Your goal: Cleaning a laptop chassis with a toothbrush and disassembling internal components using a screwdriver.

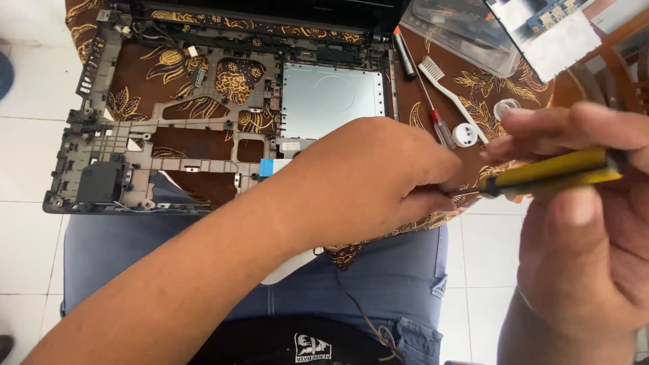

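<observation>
Brown floral-cloth counter point(473, 84) over white tile floor point(27, 128). Your right hand point(581, 223) fingers are clamped on the yellow screwdriver point(551, 172); left hand point(368, 179) fingers are closed round its tip. Gutted laptop chassis point(203, 115) behind, white sticker point(291, 146) midway.

Even, bright daylight, soft shadows only. Right hand point(581, 223) and yellow screwdriver handle point(551, 172) close to lens, out of focus. Metal plate point(332, 98) in laptop chassis point(88, 135) shows mild sheen, not blown. White floor tiles point(27, 155) slightly overexposed.
</observation>
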